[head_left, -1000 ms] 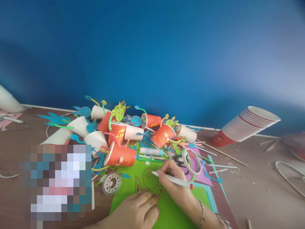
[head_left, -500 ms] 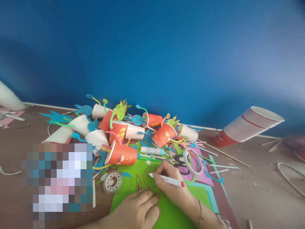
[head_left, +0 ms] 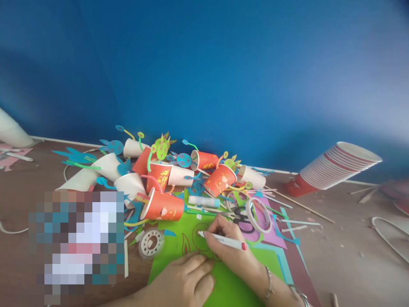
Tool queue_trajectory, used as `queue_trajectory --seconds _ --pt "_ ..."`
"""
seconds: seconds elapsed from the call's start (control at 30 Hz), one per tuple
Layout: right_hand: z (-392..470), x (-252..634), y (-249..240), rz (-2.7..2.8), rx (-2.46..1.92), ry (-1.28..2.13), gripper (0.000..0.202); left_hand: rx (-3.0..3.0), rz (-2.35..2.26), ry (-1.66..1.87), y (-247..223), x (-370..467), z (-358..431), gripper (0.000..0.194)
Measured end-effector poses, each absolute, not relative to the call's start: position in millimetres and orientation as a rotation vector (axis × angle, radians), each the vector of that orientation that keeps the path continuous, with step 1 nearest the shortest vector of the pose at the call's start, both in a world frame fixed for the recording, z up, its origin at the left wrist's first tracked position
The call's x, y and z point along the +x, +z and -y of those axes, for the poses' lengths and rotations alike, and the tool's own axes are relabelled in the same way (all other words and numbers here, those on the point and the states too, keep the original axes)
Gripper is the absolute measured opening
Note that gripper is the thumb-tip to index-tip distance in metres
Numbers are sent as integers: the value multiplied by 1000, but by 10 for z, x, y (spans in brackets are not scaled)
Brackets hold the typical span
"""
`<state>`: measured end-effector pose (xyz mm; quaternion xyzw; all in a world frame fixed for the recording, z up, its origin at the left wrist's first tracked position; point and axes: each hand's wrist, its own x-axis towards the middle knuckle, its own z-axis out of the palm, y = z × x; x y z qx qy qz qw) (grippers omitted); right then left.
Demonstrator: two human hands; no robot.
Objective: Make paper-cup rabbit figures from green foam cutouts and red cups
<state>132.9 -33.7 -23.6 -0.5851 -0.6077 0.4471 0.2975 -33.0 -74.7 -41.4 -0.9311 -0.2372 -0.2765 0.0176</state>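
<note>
My right hand [head_left: 225,241] pinches a white marker [head_left: 228,241] with a red end. Its tip points left, inside a red circle drawn on a sheet of green paper [head_left: 174,266]. Red leaf-like outlines are drawn beside the circle. My left hand [head_left: 190,277] lies on the same sheet, just below the drawing, fingers laid on the paper with nothing held. Close beyond the hands are a glue stick [head_left: 203,201] and black-handled scissors [head_left: 239,215]. Left of the sheet rests a tape roll [head_left: 151,244].
Paper cups [head_left: 162,204] with paper animal heads and bent-straw arms are heaped against the blue wall [head_left: 204,85]. A tall stack of nested cups [head_left: 334,168] leans at the right. A white tape ring [head_left: 258,215] lies on purple paper [head_left: 277,236]. A pixelated patch hides the lower left.
The marker has shifted very slightly to the left within the drawn circle. My left hand stays in place on the paper.
</note>
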Motion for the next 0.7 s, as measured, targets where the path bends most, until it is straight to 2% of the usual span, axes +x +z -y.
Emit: queue_trajectory --seconds 0.5,0.7 --pt "343 1366 -328 1543 -1539 1220 20 -2922 753 -786 -466 -342 770 17" --pt "336 1345 -294 1575 -1561 1196 20 -2900 756 -860 -422 -329 755 22"
